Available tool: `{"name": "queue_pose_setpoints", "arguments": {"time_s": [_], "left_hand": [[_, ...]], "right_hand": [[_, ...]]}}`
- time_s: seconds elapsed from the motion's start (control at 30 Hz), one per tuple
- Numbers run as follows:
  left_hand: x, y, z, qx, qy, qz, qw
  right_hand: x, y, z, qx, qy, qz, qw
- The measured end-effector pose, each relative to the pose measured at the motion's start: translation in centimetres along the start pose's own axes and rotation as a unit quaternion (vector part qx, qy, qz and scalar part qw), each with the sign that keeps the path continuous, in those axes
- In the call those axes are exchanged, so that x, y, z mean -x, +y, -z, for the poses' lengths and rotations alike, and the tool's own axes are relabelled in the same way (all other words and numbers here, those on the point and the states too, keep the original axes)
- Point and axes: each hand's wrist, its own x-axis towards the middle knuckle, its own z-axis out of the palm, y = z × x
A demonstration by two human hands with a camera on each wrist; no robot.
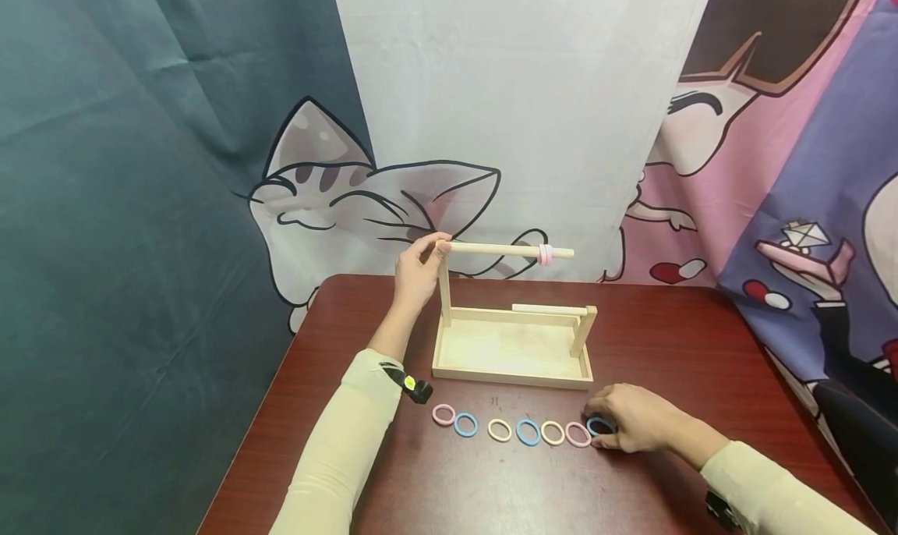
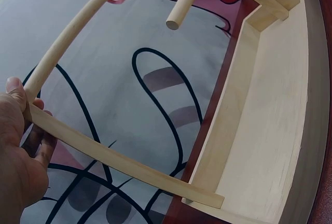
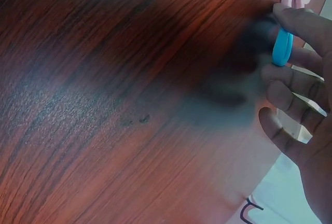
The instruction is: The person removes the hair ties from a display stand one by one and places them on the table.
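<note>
My left hand (image 1: pixel 418 274) holds the upper left corner of a wooden stand, where the long rod (image 1: pixel 491 249) meets the tall post (image 1: pixel 445 293). Pink rings (image 1: pixel 545 255) hang on that rod near its free right end. Down at the table, my right hand (image 1: pixel 634 418) pinches a blue ring (image 3: pixel 282 46) between thumb and fingers at the right end of a row of rings. Beside it lies a pink ring (image 1: pixel 578 423), then a cream ring (image 1: pixel 553 422), a blue ring (image 1: pixel 528 421) and several more to the left.
The stand's shallow tray (image 1: pixel 512 377) sits on the dark red table (image 1: pixel 491 488) behind the row. A shorter rod (image 1: pixel 547 310) points left from the low right post (image 1: pixel 584 332). A printed cloth (image 1: pixel 533 90) hangs behind the table.
</note>
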Motion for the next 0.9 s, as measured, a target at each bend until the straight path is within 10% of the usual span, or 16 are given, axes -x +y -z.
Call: {"name": "queue_pose_setpoints", "arguments": {"time_s": [0.9], "left_hand": [[0.1,-0.12,0.01,-0.005,-0.003,-0.001,1.0]], "right_hand": [[0.04,-0.32,0.08,-0.018,-0.031,-0.04,0.9985]]}}
